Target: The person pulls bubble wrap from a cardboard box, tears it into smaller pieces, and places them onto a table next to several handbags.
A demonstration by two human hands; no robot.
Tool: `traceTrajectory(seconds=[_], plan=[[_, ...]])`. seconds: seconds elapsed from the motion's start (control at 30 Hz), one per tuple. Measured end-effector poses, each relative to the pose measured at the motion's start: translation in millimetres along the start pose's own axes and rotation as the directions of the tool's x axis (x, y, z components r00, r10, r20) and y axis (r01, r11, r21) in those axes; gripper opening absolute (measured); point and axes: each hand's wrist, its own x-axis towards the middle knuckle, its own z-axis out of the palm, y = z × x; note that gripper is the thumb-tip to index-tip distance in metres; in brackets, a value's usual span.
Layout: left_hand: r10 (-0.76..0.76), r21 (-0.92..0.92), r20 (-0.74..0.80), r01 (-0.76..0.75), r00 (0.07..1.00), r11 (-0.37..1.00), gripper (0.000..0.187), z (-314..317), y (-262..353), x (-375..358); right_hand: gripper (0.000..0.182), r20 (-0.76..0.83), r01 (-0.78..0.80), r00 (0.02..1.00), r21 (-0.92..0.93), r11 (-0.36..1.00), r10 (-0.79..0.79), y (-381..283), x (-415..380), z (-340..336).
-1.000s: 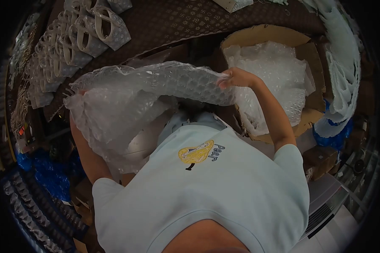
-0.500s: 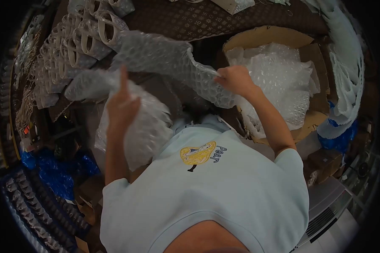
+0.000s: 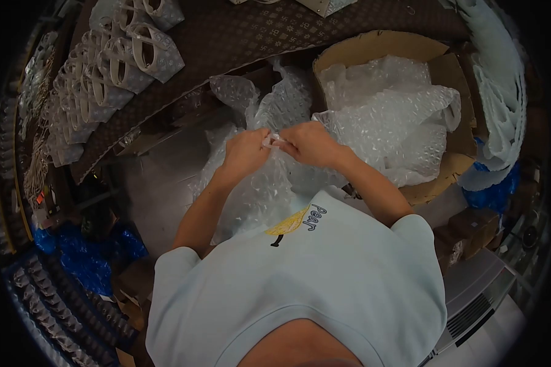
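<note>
My left hand and my right hand are close together in front of my chest, each with its fingers pinched on gathered bubble wrap. A small bunched end pokes out between the two sets of fingertips. Below the hands the clear sheet hangs toward my lap, and further loose folds rise beyond them. To the right, a round-edged cardboard box holds a crumpled heap of more bubble wrap, whose near edge reaches close to my right forearm.
Rows of small grey patterned bags stand on a brown patterned surface at the back left. Blue plastic lies at lower left. White sheeting hangs in folds at far right, above a brown carton.
Both hands have come together at the centre; before, they were apart with bubble wrap stretched across. My left hand's raised finger has closed onto the wrap, and the sheet has dropped lower.
</note>
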Motion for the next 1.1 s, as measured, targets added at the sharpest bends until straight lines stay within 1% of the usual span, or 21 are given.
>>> traceTrajectory(seconds=[0.07, 0.1, 0.13, 0.17, 0.23, 0.27, 0.3, 0.33, 0.37, 0.4, 0.47, 0.5, 0.57, 0.73, 0.8, 0.83, 0.87, 0.9, 0.93, 1.03, 1.1], plan=[[-0.015, 0.0, -0.041, 0.015, 0.999, 1.0, 0.022, 7.1, -12.5, 12.3, 0.033, -0.049, 0.003, 0.999, 0.014, 1.0, -0.002, -9.2, -5.0, 3.7], [-0.17, 0.113, -0.137, 0.186, 0.976, 0.976, 0.025, 12.2, -35.5, 26.7, 0.032, 0.089, 0.126, 0.981, 0.371, 0.92, -0.17, -27.8, -15.0, -2.6], [-0.31, 0.209, -0.235, 0.36, 0.921, 0.909, 0.028, 19.8, -61.0, 27.4, 0.031, 0.154, 0.158, 0.919, 0.697, 0.7, -0.362, -43.2, -23.5, -11.6], [-0.335, 0.183, -0.256, 0.386, 0.907, 0.904, 0.032, 23.4, -97.3, 21.6, 0.031, 0.148, 0.162, 0.922, 0.69, 0.705, -0.357, -44.6, -25.8, -33.1], [-0.358, 0.129, -0.235, 0.394, 0.904, 0.91, 0.037, -0.3, -147.7, 8.7, 0.025, -0.178, 0.27, 0.963, 0.66, 0.701, -0.203, -35.4, -40.8, -74.9], [-0.367, 0.098, -0.186, 0.389, 0.911, 0.916, 0.038, -14.1, -151.8, -1.0, 0.021, -0.382, 0.114, 0.917, 0.519, 0.847, 0.111, -19.3, -39.7, -82.7], [-0.361, 0.096, -0.182, 0.382, 0.914, 0.919, 0.038, -21.7, -141.3, -9.8, 0.018, -0.597, -0.105, 0.725, 0.396, 0.912, 0.342, -3.6, -32.8, -91.2], [-0.384, -0.067, -0.101, 0.379, 0.918, 0.923, 0.034, -33.3, -128.7, -18.7, 0.018, -0.606, -0.107, 0.718, 0.39, 0.915, 0.342, 0.4, -26.7, -88.4], [-0.391, -0.229, -0.017, 0.377, 0.92, 0.897, 0.03, -43.7, -114.4, -24.2, 0.016, -0.654, -0.212, 0.7, 0.194, 0.958, 0.287, 4.8, -18.7, -79.0], [-0.383, -0.233, -0.016, 0.369, 0.924, 0.9, 0.03, -48.1, -90.7, -27.9, 0.015, -0.683, -0.317, 0.694, -0.006, 0.948, 0.228, 6.2, -11.6, -67.0], [-0.218, -0.434, 0.066, 0.224, 0.974, 0.873, 0.018, -44.4, -39.1, -31.1, 0.011, -0.682, 0.041, 0.731, -0.006, 0.999, -0.034, -18.3, 13.7, -27.5], [-0.21, -0.431, 0.064, 0.217, 0.976, 0.876, 0.018, -36.9, -30.3, -28.0, 0.012, -0.632, 0.115, 0.771, 0.012, 0.993, -0.082, -27.7, 25.7, -1.6], [0.129, -0.687, -0.098, -0.161, 0.987, 0.708, 0.013, -24.6, -22.5, -24.8, 0.013, -0.581, 0.187, 0.803, 0.035, 0.982, -0.132, -45.4, 38.6, 19.8], [-0.058, -0.722, -0.03, 0.019, 0.998, 0.692, 0.009, -42.4, -70.9, -37.8, 0.035, -0.225, 0.285, 0.946, 0.233, 0.93, -0.234, -40.1, 39.5, -18.2], [-0.202, -0.724, -0.06, 0.096, 0.977, 0.683, 0.008, -70.4, -121.4, -47.9, 0.049, 0.232, -0.061, 0.973, 0.271, 0.961, -0.004, 14.8, 38.7, -29.4], [-0.277, -0.698, -0.122, 0.116, 0.953, 0.707, 0.007, -91.5, -149.3, -52.5, 0.048, 0.314, -0.1, 0.947, 0.063, 0.993, 0.075, 38.7, 32.2, -35.8], [-0.383, -0.814, -0.117, 0.132, 0.916, 0.565, 0.017, -110.0, -193.0, -61.6, 0.047, 0.375, -0.115, 0.913, -0.149, 0.982, 0.163, 61.8, 24.2, -41.7], [-0.486, -0.906, -0.091, 0.13, 0.869, 0.403, 0.029, -118.8, -222.4, -70.5, 0.04, 0.46, -0.296, 0.82, -0.166, 0.94, 0.34, 84.5, 14.4, -43.9], [-0.494, -0.906, -0.091, 0.134, 0.865, 0.402, 0.029, -119.5, -223.7, -75.5, 0.029, 0.479, -0.327, 0.832, 0.02, 0.945, 0.278, 117.9, -0.6, -38.5], [-0.603, -0.845, -0.167, 0.203, 0.78, 0.495, 0.038, -117.2, -223.5, -79.2, 0.021, 0.39, -0.357, 0.871, 0.089, 0.93, 0.298, 160.9, -34.5, -38.0], [-0.655, -0.79, -0.224, 0.259, 0.721, 0.556, 0.045, -122.2, -222.1, -76.9, 0.019, 0.307, -0.409, 0.901, 0.369, 0.835, 0.305, 165.2, -41.0, -36.1]])
